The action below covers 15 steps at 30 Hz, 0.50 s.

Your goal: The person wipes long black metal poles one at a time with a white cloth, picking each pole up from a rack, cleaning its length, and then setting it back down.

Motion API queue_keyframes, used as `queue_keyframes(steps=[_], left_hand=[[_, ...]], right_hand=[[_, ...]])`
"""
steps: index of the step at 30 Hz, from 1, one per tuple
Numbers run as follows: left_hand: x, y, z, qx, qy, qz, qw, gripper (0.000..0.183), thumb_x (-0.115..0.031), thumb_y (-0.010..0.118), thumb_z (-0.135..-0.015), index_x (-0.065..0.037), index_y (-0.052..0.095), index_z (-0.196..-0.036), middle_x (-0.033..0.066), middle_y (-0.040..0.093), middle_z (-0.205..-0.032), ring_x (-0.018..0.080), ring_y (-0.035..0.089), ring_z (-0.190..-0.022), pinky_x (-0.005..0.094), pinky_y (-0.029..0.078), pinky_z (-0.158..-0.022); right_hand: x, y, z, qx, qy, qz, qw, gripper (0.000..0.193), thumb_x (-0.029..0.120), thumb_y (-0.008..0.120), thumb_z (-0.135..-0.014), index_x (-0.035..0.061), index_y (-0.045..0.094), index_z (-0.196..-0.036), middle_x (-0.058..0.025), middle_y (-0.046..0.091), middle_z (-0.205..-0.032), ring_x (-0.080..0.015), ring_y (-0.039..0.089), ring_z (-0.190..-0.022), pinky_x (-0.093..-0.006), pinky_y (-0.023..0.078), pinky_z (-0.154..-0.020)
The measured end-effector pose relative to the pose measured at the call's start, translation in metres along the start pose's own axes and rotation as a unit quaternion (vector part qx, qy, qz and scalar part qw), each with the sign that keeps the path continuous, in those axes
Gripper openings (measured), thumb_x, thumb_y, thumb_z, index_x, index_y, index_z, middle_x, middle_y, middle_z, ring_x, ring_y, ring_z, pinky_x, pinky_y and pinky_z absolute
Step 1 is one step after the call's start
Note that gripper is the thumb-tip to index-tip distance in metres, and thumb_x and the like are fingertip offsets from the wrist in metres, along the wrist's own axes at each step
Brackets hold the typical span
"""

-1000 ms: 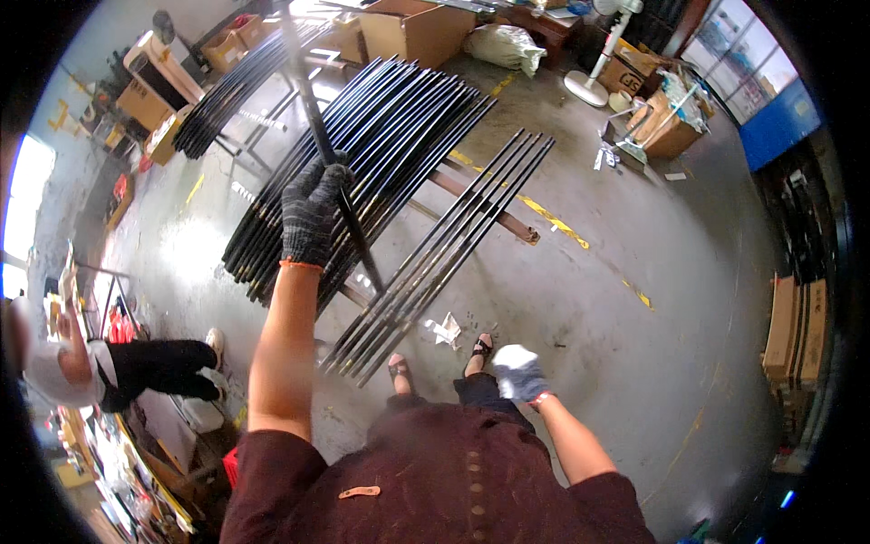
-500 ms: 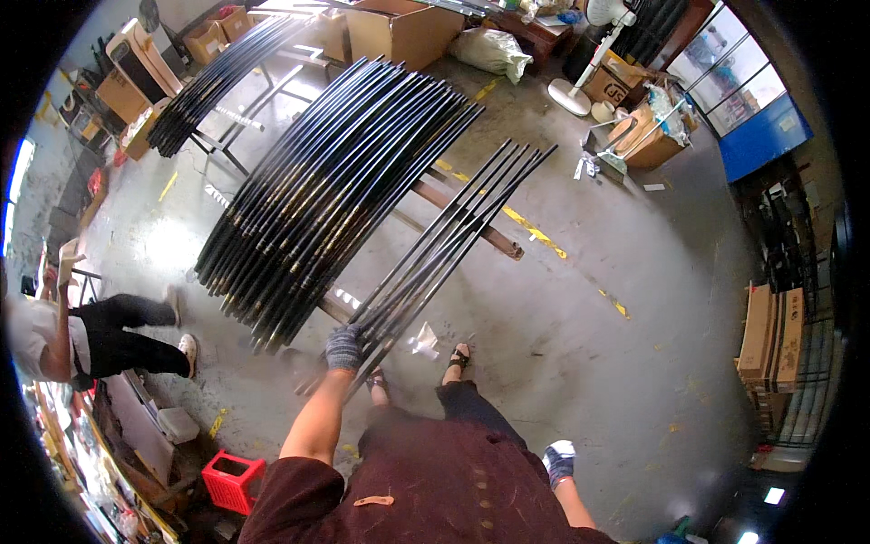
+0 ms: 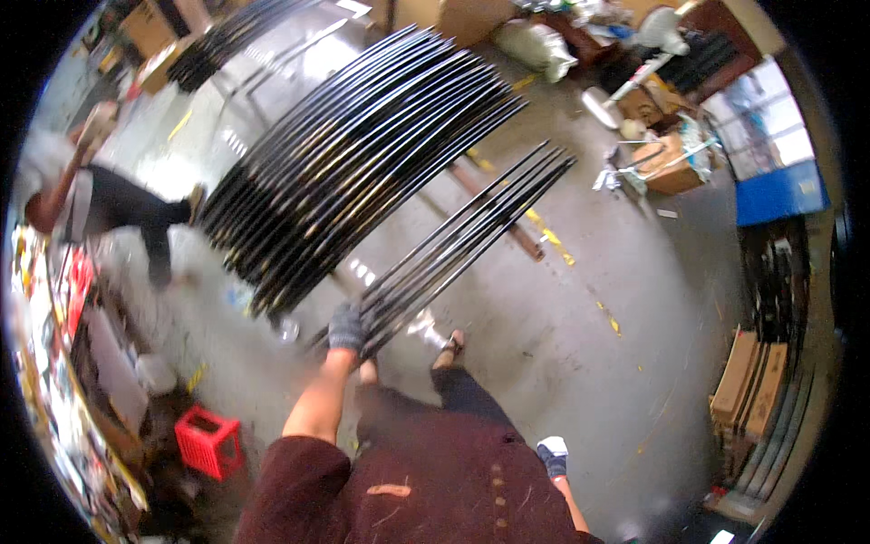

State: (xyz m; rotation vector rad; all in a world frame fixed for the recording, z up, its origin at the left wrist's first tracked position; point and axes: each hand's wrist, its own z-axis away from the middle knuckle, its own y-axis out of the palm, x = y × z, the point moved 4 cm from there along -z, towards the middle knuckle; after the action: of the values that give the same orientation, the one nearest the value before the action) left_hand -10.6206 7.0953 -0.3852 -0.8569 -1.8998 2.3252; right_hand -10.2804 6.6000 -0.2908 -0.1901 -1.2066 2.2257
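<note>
My left hand (image 3: 345,327), in a grey knit glove, is closed on the near ends of several long black rods (image 3: 458,238). These rods slant away to the far right, close together and nearly parallel, over a brown support bar (image 3: 497,210). To their left lies a wide row of many similar rods (image 3: 362,154), side by side, some with brownish patches. My right hand (image 3: 553,455), in a dark and white glove, hangs low by my right side, away from the rods. Its fingers are too blurred to make out.
A person (image 3: 109,195) stands at the left. Nearer are a red plastic stool (image 3: 209,442) and a cluttered bench (image 3: 68,399). Another rod bundle (image 3: 231,41) lies far left. A white fan (image 3: 634,77), cardboard boxes (image 3: 671,163) and a blue panel (image 3: 781,192) stand at the far right.
The view has shifted, and the person at the left has changed posture. The rods in my left hand, crossed before, now lie more nearly parallel. My right hand still hangs at my side.
</note>
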Motion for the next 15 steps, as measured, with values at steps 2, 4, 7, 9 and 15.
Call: queue_keyframes(steps=[2, 4, 7, 9, 15], left_hand=[[0.015, -0.026, 0.016, -0.036, -0.089, 0.036, 0.995, 0.043, -0.038, 0.059, -0.078, -0.007, 0.056, -0.109, 0.0213, 0.056, -0.106, 0.0386, 0.049, -0.101, 0.0451, 0.038, -0.089], [0.056, -0.027, 0.042, -0.147, -0.176, -0.027, 0.973, 0.04, -0.037, 0.058, -0.079, -0.007, 0.058, -0.105, 0.0215, 0.055, -0.111, 0.038, 0.048, -0.106, 0.0451, 0.038, -0.087], [0.12, -0.029, 0.082, -0.14, -0.377, 0.061, 0.914, 0.041, -0.034, 0.057, -0.079, -0.005, 0.057, -0.109, 0.0224, 0.055, -0.112, 0.0377, 0.05, -0.106, 0.0418, 0.039, -0.089], [0.147, -0.013, 0.118, -0.184, -0.438, 0.196, 0.858, 0.043, -0.028, 0.054, -0.082, 0.001, 0.053, -0.114, 0.0189, 0.057, -0.112, 0.0332, 0.053, -0.102, 0.0375, 0.041, -0.089], [0.156, 0.053, 0.141, -0.162, -0.557, 0.622, 0.526, 0.041, -0.05, 0.05, -0.083, -0.017, 0.054, -0.106, 0.0007, 0.059, -0.095, 0.0172, 0.053, -0.081, 0.0411, 0.042, -0.073]], right_hand=[[-0.006, 0.011, -0.005, 0.031, 0.047, -0.063, 0.996, 0.012, 0.017, 0.061, -0.077, 0.0055, 0.057, -0.076, -0.0083, 0.058, -0.068, -0.0228, 0.056, -0.067, -0.0366, 0.043, -0.062], [-0.007, 0.021, -0.019, 0.165, 0.047, 0.086, 0.981, 0.016, 0.018, 0.064, -0.078, 0.0052, 0.059, -0.085, -0.0075, 0.061, -0.077, -0.0216, 0.058, -0.074, -0.0376, 0.044, -0.067], [-0.058, 0.066, -0.016, 0.061, 0.051, -0.087, 0.993, 0.02, 0.024, 0.061, -0.079, 0.0055, 0.06, -0.086, -0.0097, 0.062, -0.083, -0.0253, 0.058, -0.078, -0.039, 0.044, -0.07], [-0.066, 0.057, -0.026, 0.028, 0.017, -0.113, 0.993, 0.023, 0.028, 0.058, -0.079, 0.006, 0.061, -0.084, -0.0117, 0.062, -0.084, -0.0291, 0.058, -0.078, -0.0404, 0.044, -0.071], [0.004, -0.029, -0.044, -0.011, 0.064, -0.139, 0.988, 0.023, 0.028, 0.056, -0.078, 0.0055, 0.062, -0.077, -0.0163, 0.061, -0.082, -0.0335, 0.057, -0.077, -0.0384, 0.044, -0.07]])
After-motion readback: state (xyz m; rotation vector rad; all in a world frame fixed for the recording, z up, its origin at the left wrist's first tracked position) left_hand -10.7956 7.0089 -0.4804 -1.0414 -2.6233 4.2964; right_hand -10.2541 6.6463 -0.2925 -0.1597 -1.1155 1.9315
